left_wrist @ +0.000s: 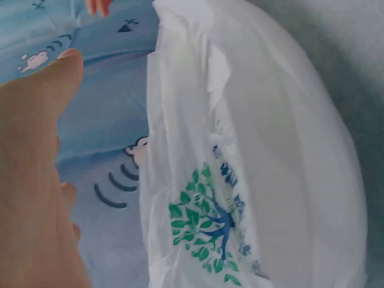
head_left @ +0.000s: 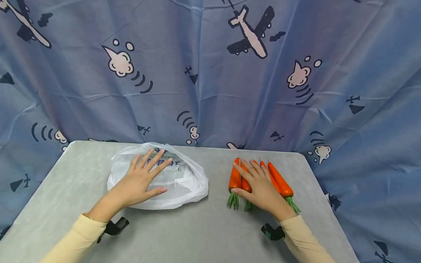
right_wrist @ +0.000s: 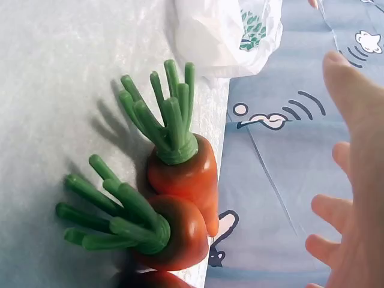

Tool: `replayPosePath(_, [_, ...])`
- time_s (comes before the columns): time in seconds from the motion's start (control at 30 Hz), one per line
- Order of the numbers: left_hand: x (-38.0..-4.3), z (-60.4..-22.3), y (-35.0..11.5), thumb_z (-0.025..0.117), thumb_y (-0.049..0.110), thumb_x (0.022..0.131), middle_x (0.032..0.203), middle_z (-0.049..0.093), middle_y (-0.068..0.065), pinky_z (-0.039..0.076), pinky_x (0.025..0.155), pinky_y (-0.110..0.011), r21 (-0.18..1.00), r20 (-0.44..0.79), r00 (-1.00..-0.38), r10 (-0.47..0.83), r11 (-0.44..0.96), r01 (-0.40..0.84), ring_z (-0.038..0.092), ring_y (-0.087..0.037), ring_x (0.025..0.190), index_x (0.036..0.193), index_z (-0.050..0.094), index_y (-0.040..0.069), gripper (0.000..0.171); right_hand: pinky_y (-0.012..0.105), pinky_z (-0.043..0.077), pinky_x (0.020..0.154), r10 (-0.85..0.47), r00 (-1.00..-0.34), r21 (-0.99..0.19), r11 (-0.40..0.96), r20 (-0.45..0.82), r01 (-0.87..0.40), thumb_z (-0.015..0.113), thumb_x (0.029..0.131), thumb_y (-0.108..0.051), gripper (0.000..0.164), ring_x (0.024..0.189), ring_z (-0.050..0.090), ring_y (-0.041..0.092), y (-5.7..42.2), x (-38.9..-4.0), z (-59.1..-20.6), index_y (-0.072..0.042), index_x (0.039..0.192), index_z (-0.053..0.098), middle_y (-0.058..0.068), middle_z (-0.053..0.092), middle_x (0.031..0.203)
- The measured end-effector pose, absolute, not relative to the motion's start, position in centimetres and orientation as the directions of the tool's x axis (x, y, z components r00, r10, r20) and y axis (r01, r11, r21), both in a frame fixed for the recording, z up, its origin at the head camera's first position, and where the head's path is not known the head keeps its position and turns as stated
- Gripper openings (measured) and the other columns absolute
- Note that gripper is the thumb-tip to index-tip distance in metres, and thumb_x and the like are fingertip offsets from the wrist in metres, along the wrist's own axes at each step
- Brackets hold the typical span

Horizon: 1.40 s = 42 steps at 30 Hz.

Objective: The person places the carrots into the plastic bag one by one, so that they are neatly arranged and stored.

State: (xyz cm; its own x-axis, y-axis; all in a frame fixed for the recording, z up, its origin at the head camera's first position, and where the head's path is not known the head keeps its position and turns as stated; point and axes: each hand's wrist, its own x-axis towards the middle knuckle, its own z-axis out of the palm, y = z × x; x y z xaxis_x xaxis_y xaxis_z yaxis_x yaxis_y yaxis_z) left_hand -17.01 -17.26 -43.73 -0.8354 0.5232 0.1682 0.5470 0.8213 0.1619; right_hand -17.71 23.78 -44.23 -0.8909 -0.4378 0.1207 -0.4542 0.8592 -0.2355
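Observation:
My left hand [head_left: 140, 182], fingers spread straight, hovers over a white plastic bag [head_left: 190, 185]. The bag lies opened out on the table and has a green tree print [left_wrist: 204, 222] with blue lettering. On the right, my right hand [head_left: 261, 187] is held above several orange carrots [head_left: 280, 179], its fingers spread and straight too. The carrots lie side by side, green stems [head_left: 233, 201] toward me and tips toward the far edge; the middle ones are partly hidden under that hand. In the right wrist view, the fingers stand apart from the nearest carrot [right_wrist: 186, 174].
Both things lie on a grey table [head_left: 205, 241], near its far edge. Right behind that edge hangs a blue curtain [head_left: 212, 88] printed with airplanes. A dark wrist mount [head_left: 116, 226] sits under the left wrist, and another mount [head_left: 273, 231] under the right.

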Motion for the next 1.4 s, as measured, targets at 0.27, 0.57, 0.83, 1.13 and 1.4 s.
replayPosePath(0.27, [-17.3,-42.3,-19.4,0.062,0.056,0.091,0.17,0.002,-0.006,0.005,0.118,-0.071,0.198,0.234,-0.86,0.453,0.844,0.498,-0.001,-0.037,0.156,0.16,0.012,0.031,0.089,0.066,0.013,0.119,-0.389,-0.911,-0.303,0.859,0.138,-0.413,0.058,0.092,-0.06,0.08,0.15,0.025,0.039,23.4,-18.3,-44.5,-0.028,0.158,0.027,0.008,0.032,0.163])
replayPosePath(0.57, [-16.6,-42.0,-23.4,0.066,0.041,0.093,0.169,-0.001,-0.009,0.0,0.117,-0.071,0.363,0.333,-0.88,0.339,0.816,0.451,-0.004,-0.039,0.155,0.16,0.014,0.028,0.086,0.065,0.017,0.119,-0.328,-0.935,-0.399,0.846,0.133,-0.354,0.06,0.093,-0.054,0.077,0.147,0.03,0.041,23.9,-18.4,-45.3,-0.026,0.157,0.029,0.01,0.041,0.157])
replayPosePath(0.83, [-16.0,-43.4,-25.7,0.068,0.032,0.093,0.168,-0.001,-0.015,0.001,0.113,-0.075,0.522,0.298,-0.924,0.241,0.769,0.368,-0.005,-0.045,0.153,0.159,0.02,0.028,0.082,0.07,0.019,0.116,-0.287,-0.952,-0.444,0.843,0.106,-0.303,0.06,0.093,-0.055,0.077,0.147,0.03,0.044,23.8,-18.4,-45.9,-0.03,0.158,0.026,0.014,0.039,0.158])
replayPosePath(1.13, [-16.1,-45.6,-26.9,0.066,0.029,0.094,0.168,-0.008,-0.013,0.005,0.105,-0.083,0.591,0.238,-0.946,0.221,0.74,0.322,-0.003,-0.056,0.148,0.159,0.02,0.031,0.079,0.066,0.019,0.119,-0.225,-0.968,-0.449,0.858,0.109,-0.249,0.062,0.093,-0.053,0.076,0.143,0.037,0.045,24.0,-18.5,-46.8,-0.021,0.156,0.032,0.018,0.045,0.153])
replayPosePath(1.4, [-16.1,-46.4,-27.3,0.067,0.025,0.093,0.168,-0.004,-0.015,0.011,0.1,-0.085,0.64,0.219,-0.953,0.208,0.707,0.301,0.004,-0.061,0.145,0.159,0.021,0.03,0.081,0.068,0.021,0.117,-0.213,-0.97,-0.416,0.876,0.117,-0.243,0.062,0.093,-0.053,0.077,0.141,0.039,0.046,23.9,-19.0,-47.6,-0.019,0.156,0.033,0.02,0.043,0.154])
